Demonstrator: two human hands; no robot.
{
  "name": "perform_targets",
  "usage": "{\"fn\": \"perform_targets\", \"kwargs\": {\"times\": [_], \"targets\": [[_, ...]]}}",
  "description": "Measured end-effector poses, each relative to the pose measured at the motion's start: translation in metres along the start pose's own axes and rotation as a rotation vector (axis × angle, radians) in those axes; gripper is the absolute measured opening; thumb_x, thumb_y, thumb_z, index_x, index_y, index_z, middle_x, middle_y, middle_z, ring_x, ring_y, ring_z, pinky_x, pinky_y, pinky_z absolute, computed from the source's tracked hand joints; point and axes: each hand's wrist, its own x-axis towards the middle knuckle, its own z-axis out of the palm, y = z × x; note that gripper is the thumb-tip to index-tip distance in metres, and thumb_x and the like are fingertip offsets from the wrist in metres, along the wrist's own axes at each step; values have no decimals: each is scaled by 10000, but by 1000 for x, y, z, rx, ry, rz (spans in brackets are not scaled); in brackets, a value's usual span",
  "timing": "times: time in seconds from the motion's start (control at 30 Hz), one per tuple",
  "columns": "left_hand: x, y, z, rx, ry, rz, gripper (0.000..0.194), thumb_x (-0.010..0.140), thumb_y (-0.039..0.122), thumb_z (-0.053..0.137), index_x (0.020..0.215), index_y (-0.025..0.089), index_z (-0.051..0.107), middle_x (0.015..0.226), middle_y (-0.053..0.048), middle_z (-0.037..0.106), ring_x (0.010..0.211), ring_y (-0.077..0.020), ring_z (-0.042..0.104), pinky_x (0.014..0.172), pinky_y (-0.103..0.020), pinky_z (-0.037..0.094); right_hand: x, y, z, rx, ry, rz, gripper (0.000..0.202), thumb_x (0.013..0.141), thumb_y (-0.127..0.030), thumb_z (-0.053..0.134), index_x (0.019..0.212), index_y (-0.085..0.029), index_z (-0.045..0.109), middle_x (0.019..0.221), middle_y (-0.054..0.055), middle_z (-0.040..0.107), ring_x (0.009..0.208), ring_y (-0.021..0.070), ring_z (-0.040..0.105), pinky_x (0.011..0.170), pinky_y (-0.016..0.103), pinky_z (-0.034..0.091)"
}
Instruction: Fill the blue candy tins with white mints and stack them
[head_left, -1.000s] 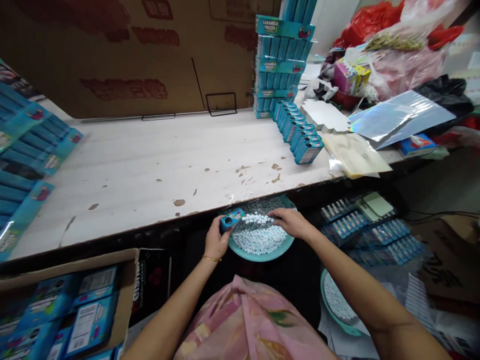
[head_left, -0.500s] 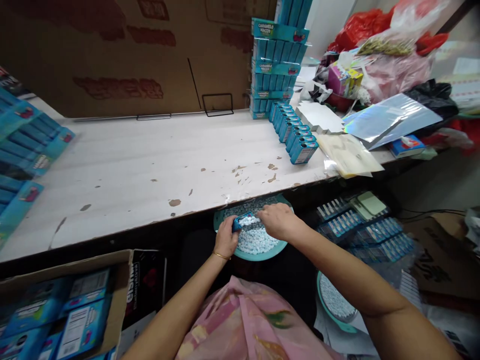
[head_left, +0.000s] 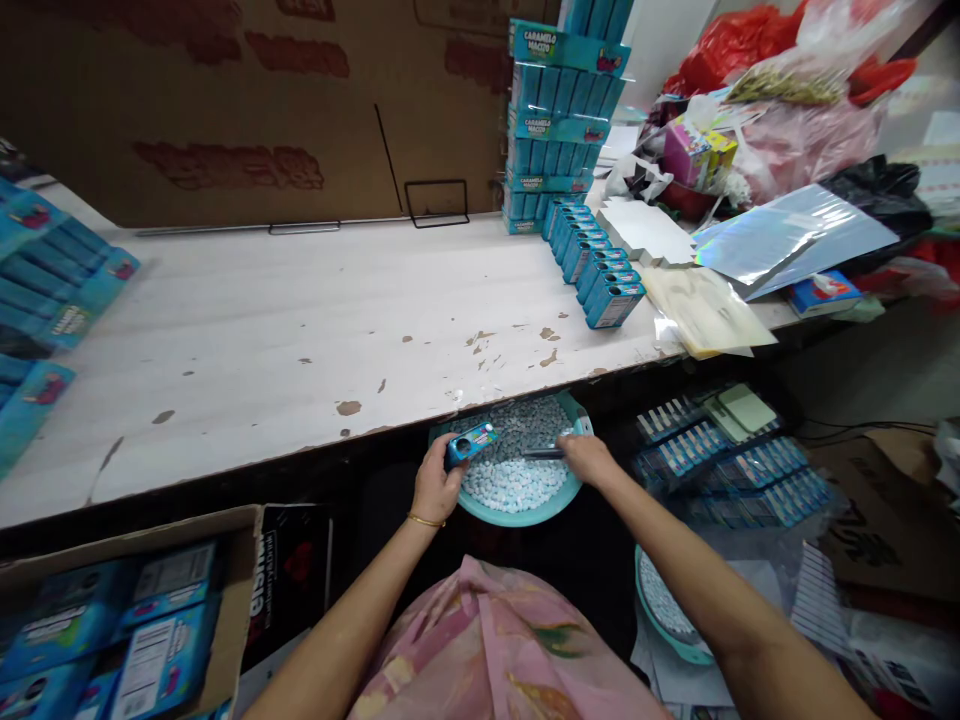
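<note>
My left hand (head_left: 435, 482) is closed around a small blue candy box (head_left: 471, 443), tilted over the left side of a turquoise basin (head_left: 516, 518). The box's printed face with a dark round spot is turned upward. Small white and pale blue candies (head_left: 517, 484) fill the basin, which sits over my lap beneath the table edge. At the basin's right side, my right hand (head_left: 589, 460) grips a thin grey scoop-like tool (head_left: 543, 452). Its far end lies low over the candies, and its exact shape is hard to make out.
Blue boxes (head_left: 611, 303) stand in a row on the white table (head_left: 300, 330), beside stacked display packs (head_left: 562, 130). An open carton (head_left: 244, 590) of blue packs is at lower left. Another candy basin (head_left: 697, 655) and wrapped packs (head_left: 750, 470) lie right.
My right hand has drawn back to the right from the box, the tool now over the candies. My left hand has turned the box; candies seen at its mouth no longer show.
</note>
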Motion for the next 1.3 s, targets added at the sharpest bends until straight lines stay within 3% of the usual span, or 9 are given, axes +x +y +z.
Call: {"fn": "perform_targets", "kwargs": {"times": [0.17, 0.27, 0.37, 0.5, 0.63, 0.73, 0.9, 1.07, 1.3], "targets": [[-1, 0, -15, 5, 79, -32, 338, 710, 282, 517, 1031, 202, 450, 942, -34, 558, 854, -167, 537, 789, -315, 427, 45, -41, 60, 174, 8, -1, 299, 785, -183, 417, 1053, -181, 550, 1004, 98, 609, 961, 205, 541, 812, 305, 360], [-2, -1, -22, 0, 113, -63, 336, 708, 304, 526, 1018, 199, 452, 914, -25, 561, 814, -155, 541, 765, -302, 434, 56, -49, 75, 304, 9, -19, 311, 774, -226, 457, 1067, -173, 545, 992, 82, 616, 934, 187, 553, 769, 265, 389], [-3, -2, -27, 2, 129, -84, 347, 697, 311, 540, 1010, 189, 455, 914, -30, 564, 814, -157, 542, 768, -301, 432, 54, -38, 77, 411, 27, -56, 311, 760, -216, 479, 1064, -176, 532, 1000, 43, 608, 901, 150, 554, 742, 231, 400], [-4, -6, -29, 0, 135, -85, 364, 693, 321, 540, 1018, 184, 450, 912, -35, 563, 815, -166, 541, 766, -309, 431, 37, -17, 54, 578, 86, -144, 313, 725, -192, 510, 1036, -165, 534, 924, 21, 609, 827, 130, 550, 730, 235, 406], [-4, -6, -21, 13, 107, -48, 337, 698, 275, 522, 1016, 187, 454, 931, -44, 561, 842, -176, 539, 784, -327, 429, 10, -6, 9, 700, 142, -262, 286, 707, -188, 521, 985, -145, 567, 896, 36, 617, 835, 145, 542, 749, 259, 401], [-3, -1, -9, 35, 56, -3, 338, 684, 211, 505, 1018, 190, 460, 961, -56, 556, 910, -198, 529, 824, -353, 415, -9, -11, -28, 591, 140, -303, 278, 728, -217, 506, 992, -173, 582, 922, 33, 626, 846, 154, 548, 749, 264, 402], [-5, 9, 9, 57, -14, 52, 365, 663, 144, 469, 1027, 181, 464, 995, -72, 551, 956, -208, 511, 854, -368, 402, -30, -37, -72, 164, 120, -291, 285, 748, -255, 488, 1014, -243, 590, 996, 36, 625, 938, 204, 544, 783, 297, 386], [-9, 9, 15, 74, -23, 90, 384, 645, 126, 464, 1025, 186, 479, 996, -67, 553, 965, -212, 503, 866, -377, 395, -42, -66, -89, -156, 98, -276, 244, 774, -246, 431, 946, -204, 599, 929, 98, 629, 857, 231, 573, 718, 326, 402], [-9, 5, 15, 28, -31, 62, 366, 657, 136, 472, 1020, 183, 462, 998, -67, 546, 952, -206, 505, 858, -371, 397, -52, -82, -98, -263, 149, -328, 237, 767, -151, 381, 882, -160, 588, 853, 111, 623, 782, 219, 583, 653, 302, 404]]}}
